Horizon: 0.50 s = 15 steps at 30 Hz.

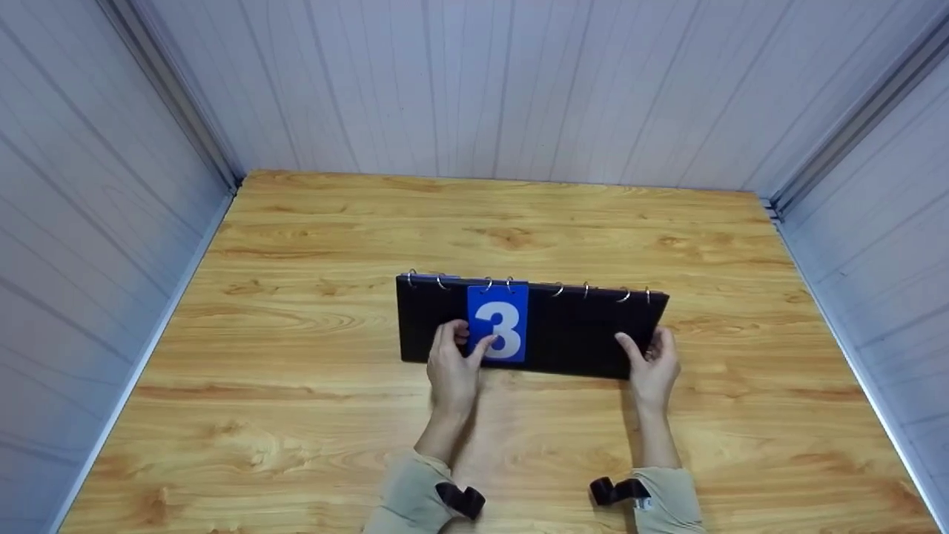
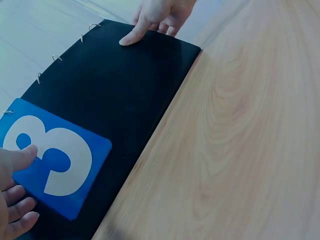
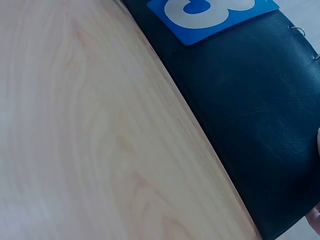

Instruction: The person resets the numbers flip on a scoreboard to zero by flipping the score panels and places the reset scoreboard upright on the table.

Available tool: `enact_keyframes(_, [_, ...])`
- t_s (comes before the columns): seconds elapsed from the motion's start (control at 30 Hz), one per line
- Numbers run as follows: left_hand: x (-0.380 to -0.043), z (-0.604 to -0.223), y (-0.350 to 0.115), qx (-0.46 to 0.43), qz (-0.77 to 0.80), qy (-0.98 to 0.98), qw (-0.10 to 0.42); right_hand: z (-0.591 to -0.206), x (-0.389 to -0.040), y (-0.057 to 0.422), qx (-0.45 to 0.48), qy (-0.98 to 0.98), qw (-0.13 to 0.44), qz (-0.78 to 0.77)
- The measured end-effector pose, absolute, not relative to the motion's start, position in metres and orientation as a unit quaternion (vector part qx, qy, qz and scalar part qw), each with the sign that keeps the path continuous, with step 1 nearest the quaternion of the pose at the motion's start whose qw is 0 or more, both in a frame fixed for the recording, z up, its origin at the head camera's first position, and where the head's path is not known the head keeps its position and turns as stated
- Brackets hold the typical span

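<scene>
A black flip scoreboard (image 1: 574, 330) with metal rings along its top edge stands tilted on the table. One blue number card (image 1: 519, 302) with a white 3 hangs on its front, left of the middle. My left hand (image 1: 454, 367) is at the front, its thumb touching the card and its loosely bent fingers beside the card's left edge. With my right hand (image 1: 654, 374) I grip the board's right end, thumb on the front face and fingers round behind the edge. The left wrist view also shows the right thumb (image 2: 132, 37) on the black face. Whatever is behind the board is hidden.
The wood-grain table (image 1: 296, 415) extends around the board on all sides. Pale panelled walls (image 1: 474, 89) enclose it at the back, left and right. A dark strap (image 1: 461, 500) sits at the left cuff, and another strap (image 1: 619, 491) at the right.
</scene>
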<state>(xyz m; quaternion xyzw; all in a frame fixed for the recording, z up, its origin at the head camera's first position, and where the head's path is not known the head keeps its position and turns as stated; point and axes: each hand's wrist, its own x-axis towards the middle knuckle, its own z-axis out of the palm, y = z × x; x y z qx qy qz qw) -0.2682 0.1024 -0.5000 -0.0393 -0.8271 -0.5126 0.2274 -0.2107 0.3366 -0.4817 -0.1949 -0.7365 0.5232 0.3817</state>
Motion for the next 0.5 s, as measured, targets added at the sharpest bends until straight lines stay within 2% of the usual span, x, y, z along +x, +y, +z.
enact_keyframes(0.5, [-0.27,-0.49,0.086,-0.039,-0.62,-0.767,0.16,-0.483,-0.211,0.336,-0.184,-0.742,0.388,0.514])
